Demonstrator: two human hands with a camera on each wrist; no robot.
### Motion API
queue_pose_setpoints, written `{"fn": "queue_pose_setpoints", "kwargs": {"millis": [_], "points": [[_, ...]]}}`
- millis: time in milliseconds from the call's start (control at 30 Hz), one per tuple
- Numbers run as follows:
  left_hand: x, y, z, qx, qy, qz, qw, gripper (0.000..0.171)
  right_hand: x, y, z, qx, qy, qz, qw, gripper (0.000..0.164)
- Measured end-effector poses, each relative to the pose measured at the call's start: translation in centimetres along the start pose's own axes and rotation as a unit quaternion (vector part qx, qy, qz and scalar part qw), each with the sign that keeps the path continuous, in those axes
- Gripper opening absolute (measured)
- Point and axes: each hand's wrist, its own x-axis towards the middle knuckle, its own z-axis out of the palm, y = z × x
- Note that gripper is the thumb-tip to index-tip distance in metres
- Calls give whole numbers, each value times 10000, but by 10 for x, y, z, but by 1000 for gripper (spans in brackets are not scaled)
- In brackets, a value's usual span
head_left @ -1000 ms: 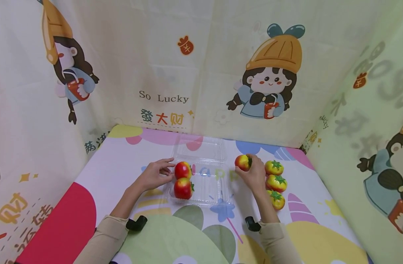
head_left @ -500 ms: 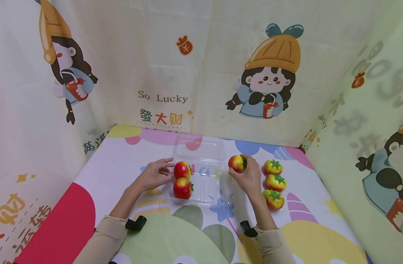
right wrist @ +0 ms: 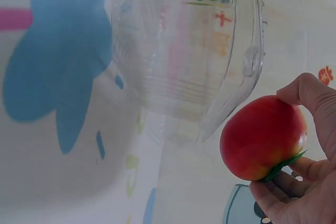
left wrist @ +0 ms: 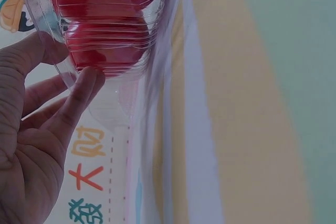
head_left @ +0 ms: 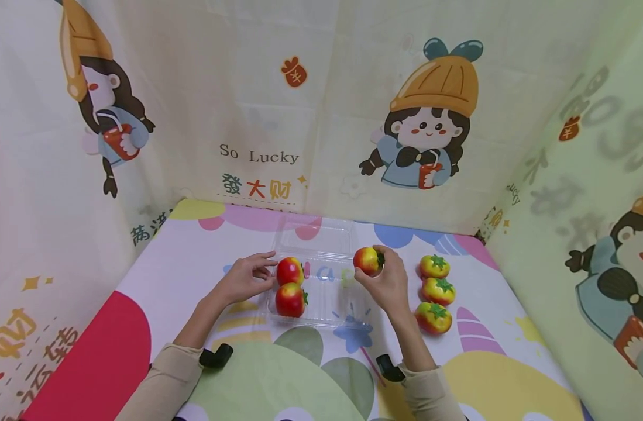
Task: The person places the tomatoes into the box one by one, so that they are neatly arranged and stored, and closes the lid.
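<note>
My left hand pinches the left rim of an open clear plastic clamshell box; in the left wrist view its thumb and fingers meet at the rim. Two red tomatoes lie inside along the box's left side, one behind the other. My right hand holds another red-and-yellow tomato by thumb and fingers, just above the box's right back edge. The right wrist view has this tomato apart from the box wall, its green leaves toward the fingers.
Three yellow-red tomatoes stand in a row on the table to the right of my right hand. The box's clear lid lies folded back behind it. A printed cloth wall rises at the table's back edge.
My right hand has carried its tomato leftward, from near the row of tomatoes to the box's right edge. The left hand has stayed at the box's left rim.
</note>
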Motion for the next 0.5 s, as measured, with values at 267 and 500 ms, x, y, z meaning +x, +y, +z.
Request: {"fn": "queue_pose_setpoints", "kwargs": {"millis": [267,500], "points": [[0,-1,0,-20,2,-57,10000,43,-2,-4,7,-31,-61,-65,10000,73],[1,-2,0,-8,-9,-31,10000,43,-5,-9,12,11,-112,-228,9997,70]]}}
